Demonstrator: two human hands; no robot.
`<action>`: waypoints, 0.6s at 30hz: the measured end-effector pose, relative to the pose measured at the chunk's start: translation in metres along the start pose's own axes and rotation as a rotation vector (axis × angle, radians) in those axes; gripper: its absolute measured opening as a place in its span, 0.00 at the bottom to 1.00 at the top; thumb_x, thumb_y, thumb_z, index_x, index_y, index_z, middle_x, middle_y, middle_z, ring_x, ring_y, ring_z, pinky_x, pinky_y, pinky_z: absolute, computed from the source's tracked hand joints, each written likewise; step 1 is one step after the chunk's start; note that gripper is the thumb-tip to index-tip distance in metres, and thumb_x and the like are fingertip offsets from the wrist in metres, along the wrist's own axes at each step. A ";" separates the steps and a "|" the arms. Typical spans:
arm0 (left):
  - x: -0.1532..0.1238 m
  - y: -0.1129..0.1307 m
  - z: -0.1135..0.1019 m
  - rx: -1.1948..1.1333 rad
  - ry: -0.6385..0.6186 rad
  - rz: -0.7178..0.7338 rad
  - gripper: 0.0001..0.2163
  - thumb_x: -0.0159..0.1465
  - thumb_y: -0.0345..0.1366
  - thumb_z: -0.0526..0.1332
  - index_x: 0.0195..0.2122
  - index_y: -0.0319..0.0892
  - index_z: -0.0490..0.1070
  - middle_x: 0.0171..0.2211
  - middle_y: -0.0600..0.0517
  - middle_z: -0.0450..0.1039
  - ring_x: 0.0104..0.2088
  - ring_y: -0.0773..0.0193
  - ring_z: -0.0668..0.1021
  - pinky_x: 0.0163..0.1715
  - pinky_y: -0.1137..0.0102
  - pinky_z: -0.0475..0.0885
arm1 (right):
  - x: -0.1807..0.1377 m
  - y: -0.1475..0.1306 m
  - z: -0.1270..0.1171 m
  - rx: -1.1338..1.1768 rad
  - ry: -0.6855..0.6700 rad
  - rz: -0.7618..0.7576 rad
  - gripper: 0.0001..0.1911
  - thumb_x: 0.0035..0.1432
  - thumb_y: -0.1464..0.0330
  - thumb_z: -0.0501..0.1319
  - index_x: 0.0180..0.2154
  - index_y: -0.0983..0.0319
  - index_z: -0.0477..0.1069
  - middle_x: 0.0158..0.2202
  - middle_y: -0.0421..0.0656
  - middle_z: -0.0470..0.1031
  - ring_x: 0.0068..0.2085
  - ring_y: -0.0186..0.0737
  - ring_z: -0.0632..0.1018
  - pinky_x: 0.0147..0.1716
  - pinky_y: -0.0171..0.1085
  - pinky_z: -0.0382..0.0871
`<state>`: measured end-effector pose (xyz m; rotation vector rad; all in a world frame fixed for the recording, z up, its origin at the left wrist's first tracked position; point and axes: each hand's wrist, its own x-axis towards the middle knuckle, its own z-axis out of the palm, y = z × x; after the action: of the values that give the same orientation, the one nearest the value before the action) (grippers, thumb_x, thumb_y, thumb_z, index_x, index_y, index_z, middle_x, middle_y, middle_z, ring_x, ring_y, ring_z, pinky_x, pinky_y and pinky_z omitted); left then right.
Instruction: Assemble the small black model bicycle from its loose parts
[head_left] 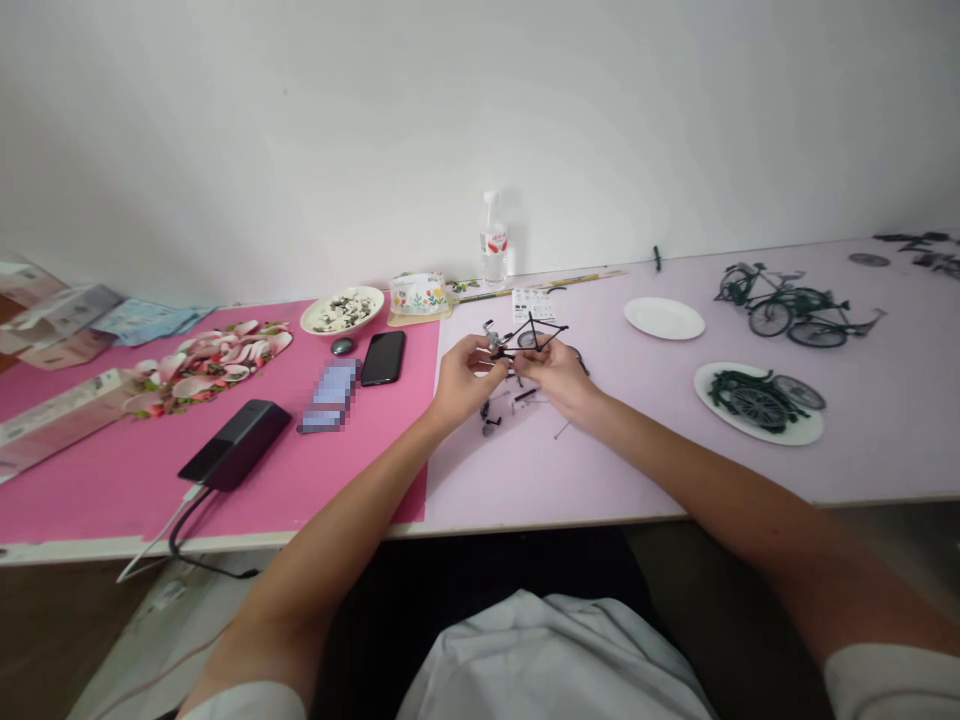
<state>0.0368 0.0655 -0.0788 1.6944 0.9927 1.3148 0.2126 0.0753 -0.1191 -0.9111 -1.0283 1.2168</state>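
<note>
A small black model bicycle frame is held up just above the lilac table, between both of my hands. My left hand pinches its left end, where a small grey part sits. My right hand is closed on the frame's lower right side. Several loose small dark parts lie on the table under my hands. A thin pin rests just in front of my right wrist.
Finished green model bicycles stand at the right, and a plate with bicycle parts lies nearer. An empty white plate, a water bottle, a phone, a black power bank and a bowl sit around.
</note>
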 end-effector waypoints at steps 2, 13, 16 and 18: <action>0.000 0.000 0.001 0.009 0.007 0.004 0.13 0.56 0.35 0.72 0.38 0.42 0.71 0.38 0.50 0.79 0.36 0.64 0.82 0.42 0.67 0.82 | 0.000 0.000 0.000 -0.009 -0.002 -0.003 0.35 0.37 0.59 0.82 0.36 0.54 0.59 0.33 0.35 0.77 0.39 0.41 0.81 0.47 0.44 0.77; 0.000 -0.003 0.001 0.031 0.027 0.024 0.11 0.55 0.34 0.71 0.37 0.41 0.73 0.38 0.49 0.80 0.37 0.63 0.83 0.41 0.67 0.81 | -0.001 -0.003 0.002 -0.075 -0.040 -0.038 0.37 0.37 0.51 0.81 0.34 0.53 0.56 0.32 0.35 0.76 0.37 0.41 0.79 0.46 0.45 0.77; 0.000 -0.004 0.001 0.033 0.022 0.028 0.10 0.55 0.33 0.70 0.38 0.41 0.74 0.39 0.49 0.81 0.37 0.63 0.83 0.42 0.67 0.81 | -0.002 -0.003 0.004 -0.041 -0.056 -0.038 0.37 0.36 0.51 0.81 0.32 0.54 0.55 0.30 0.34 0.76 0.36 0.40 0.78 0.46 0.45 0.76; 0.001 -0.005 0.001 0.033 0.022 0.030 0.10 0.55 0.34 0.70 0.38 0.41 0.74 0.39 0.48 0.81 0.37 0.62 0.83 0.42 0.66 0.81 | -0.002 -0.003 0.004 -0.028 -0.064 -0.034 0.38 0.35 0.50 0.82 0.31 0.54 0.55 0.30 0.34 0.76 0.35 0.40 0.78 0.46 0.45 0.76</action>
<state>0.0369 0.0680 -0.0830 1.7287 1.0104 1.3456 0.2096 0.0726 -0.1152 -0.8778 -1.1098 1.2123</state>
